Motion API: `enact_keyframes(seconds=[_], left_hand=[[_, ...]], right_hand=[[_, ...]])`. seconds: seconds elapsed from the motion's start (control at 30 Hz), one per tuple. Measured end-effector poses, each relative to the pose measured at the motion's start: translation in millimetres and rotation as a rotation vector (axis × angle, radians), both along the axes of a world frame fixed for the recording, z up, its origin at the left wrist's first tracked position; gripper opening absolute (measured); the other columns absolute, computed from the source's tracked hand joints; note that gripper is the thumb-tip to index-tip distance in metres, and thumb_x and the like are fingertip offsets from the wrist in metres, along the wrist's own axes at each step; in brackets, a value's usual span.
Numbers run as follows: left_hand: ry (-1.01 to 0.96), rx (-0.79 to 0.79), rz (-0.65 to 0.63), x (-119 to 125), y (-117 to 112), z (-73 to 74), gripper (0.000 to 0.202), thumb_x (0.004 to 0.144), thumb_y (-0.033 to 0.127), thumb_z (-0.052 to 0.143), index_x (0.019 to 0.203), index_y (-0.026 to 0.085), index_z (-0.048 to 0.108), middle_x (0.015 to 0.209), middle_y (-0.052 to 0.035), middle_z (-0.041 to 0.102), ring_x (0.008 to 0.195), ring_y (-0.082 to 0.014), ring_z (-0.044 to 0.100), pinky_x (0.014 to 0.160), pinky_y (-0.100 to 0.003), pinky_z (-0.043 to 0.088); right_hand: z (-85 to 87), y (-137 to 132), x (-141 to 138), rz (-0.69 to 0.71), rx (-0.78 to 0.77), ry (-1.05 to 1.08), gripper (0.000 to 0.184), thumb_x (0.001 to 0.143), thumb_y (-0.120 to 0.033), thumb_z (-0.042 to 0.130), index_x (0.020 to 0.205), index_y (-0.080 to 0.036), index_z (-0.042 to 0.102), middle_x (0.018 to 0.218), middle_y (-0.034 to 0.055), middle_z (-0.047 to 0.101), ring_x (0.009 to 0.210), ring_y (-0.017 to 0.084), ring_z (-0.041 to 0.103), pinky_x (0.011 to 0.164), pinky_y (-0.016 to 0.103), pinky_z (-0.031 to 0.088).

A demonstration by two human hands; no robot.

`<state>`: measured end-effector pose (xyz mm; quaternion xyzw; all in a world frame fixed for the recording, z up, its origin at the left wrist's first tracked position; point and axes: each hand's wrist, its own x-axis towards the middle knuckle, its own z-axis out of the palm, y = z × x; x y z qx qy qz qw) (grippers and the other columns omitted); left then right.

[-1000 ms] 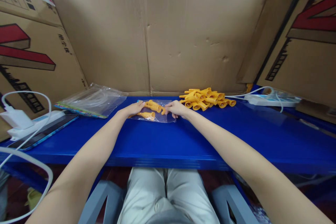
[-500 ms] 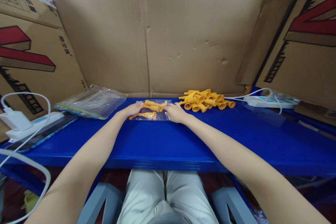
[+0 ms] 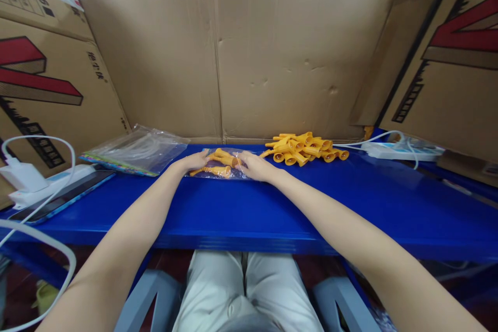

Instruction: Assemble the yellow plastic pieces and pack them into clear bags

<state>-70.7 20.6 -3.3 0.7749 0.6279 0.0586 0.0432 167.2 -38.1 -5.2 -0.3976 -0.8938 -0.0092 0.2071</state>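
A clear plastic bag [image 3: 209, 176] lies flat on the blue table in front of me, with several yellow toy horns [image 3: 218, 170] inside or on it. At the bag's left end, my left hand [image 3: 194, 161] has its fingers closed on the plastic, close to the narrow ends of the horns. My right hand [image 3: 257, 167] grips the right end of the bag, fingertips beside the wide mouth of an upper horn. Its fingers partly hide that end of the bag. Just beyond my right hand lies a heap of loose yellow horns [image 3: 307, 148].
A stack of clear bags [image 3: 136, 150] lies at the left. Beside it are a phone [image 3: 64, 194] and a power strip with a charger [image 3: 27, 176] and white cables. Another power strip [image 3: 400, 151] is at the right. Cardboard walls [image 3: 295, 62] enclose the blue table [image 3: 249, 212].
My right hand has shifted slightly left along the bag, and my left hand slightly left too. The upper horns have turned and slid a little left. The heap is unchanged.
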Motion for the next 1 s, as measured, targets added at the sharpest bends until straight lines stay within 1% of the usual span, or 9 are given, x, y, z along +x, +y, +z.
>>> enact_keyframes(seconds=[0.13,0.27,0.33,0.4,0.47,0.57,0.7,0.83,1.0], left_hand=[[-0.022,-0.070,-0.036,3,0,0.9,0.065,0.088,0.044,0.026,0.145,0.012,0.023,0.149,-0.0078,0.021,0.138,-0.0177,0.021,0.109,-0.026,0.021],[-0.031,-0.078,-0.062,2,3,-0.5,0.069,0.088,0.047,0.025,0.145,0.009,0.022,0.149,-0.0108,0.020,0.137,-0.0199,0.022,0.109,-0.029,0.021],[-0.028,-0.077,-0.063,0,5,-1.8,0.068,0.088,0.049,0.025,0.145,0.011,0.022,0.149,-0.0110,0.021,0.137,-0.0228,0.023,0.110,-0.034,0.020],[-0.009,-0.066,-0.041,0,5,-2.6,0.066,0.089,0.050,0.024,0.145,0.017,0.024,0.148,-0.0099,0.025,0.137,-0.0269,0.023,0.110,-0.044,0.018],[0.017,-0.048,-0.014,2,4,-2.8,0.061,0.089,0.047,0.024,0.145,0.021,0.026,0.147,-0.0092,0.030,0.136,-0.0307,0.024,0.108,-0.053,0.016],[0.046,-0.033,0.013,7,1,-1.8,0.058,0.089,0.038,0.024,0.145,0.021,0.027,0.145,-0.0100,0.034,0.136,-0.0332,0.025,0.106,-0.058,0.015],[0.079,-0.025,0.056,11,-4,0.2,0.058,0.089,0.031,0.023,0.146,0.020,0.024,0.147,-0.0102,0.031,0.136,-0.0323,0.024,0.107,-0.060,0.011],[0.081,0.066,0.003,15,-5,0.4,0.058,0.089,0.026,0.019,0.146,0.016,0.021,0.151,-0.0089,0.019,0.140,-0.0261,0.010,0.108,-0.058,0.004],[-0.003,0.006,-0.086,25,-3,-6.8,0.061,0.091,0.040,0.012,0.146,0.014,0.018,0.153,-0.0070,0.013,0.141,-0.0219,0.007,0.112,-0.046,0.008]], right_hand=[[-3.9,3,0,-0.021,-0.001,-0.038,0.048,0.092,-0.035,0.045,0.136,-0.018,0.042,0.118,0.0125,0.059,0.108,0.022,0.056,0.087,0.032,0.042],[-6.3,4,-9,-0.163,0.029,-0.063,0.043,0.088,-0.047,0.047,0.120,-0.020,0.057,0.111,0.0099,0.064,0.101,0.025,0.060,0.081,0.032,0.043],[-6.5,4,-14,-0.235,0.039,-0.062,0.038,0.086,-0.047,0.049,0.112,-0.021,0.061,0.108,0.0088,0.066,0.099,0.025,0.061,0.078,0.031,0.044],[-5.8,4,-17,-0.276,0.029,-0.058,0.036,0.085,-0.043,0.050,0.112,-0.022,0.060,0.106,0.0077,0.067,0.098,0.025,0.062,0.076,0.030,0.044],[-4.3,3,-18,-0.292,0.014,-0.055,0.035,0.086,-0.040,0.050,0.115,-0.022,0.058,0.106,0.0073,0.067,0.099,0.024,0.062,0.076,0.029,0.044],[-2.1,2,-16,-0.297,0.004,-0.065,0.034,0.087,-0.041,0.048,0.113,-0.021,0.057,0.108,0.0085,0.067,0.101,0.024,0.061,0.077,0.030,0.044],[-1.6,1,-14,-0.305,-0.015,-0.056,0.032,0.088,-0.041,0.049,0.108,-0.018,0.057,0.109,0.0097,0.066,0.101,0.025,0.061,0.078,0.031,0.044],[-4.9,1,-14,-0.320,-0.043,0.010,0.033,0.087,-0.039,0.052,0.111,-0.017,0.055,0.107,0.0103,0.066,0.100,0.024,0.061,0.078,0.031,0.043],[-9.3,3,-13,-0.321,-0.039,0.074,0.032,0.086,-0.036,0.053,0.112,-0.017,0.054,0.108,0.0114,0.065,0.101,0.023,0.060,0.078,0.029,0.043]])
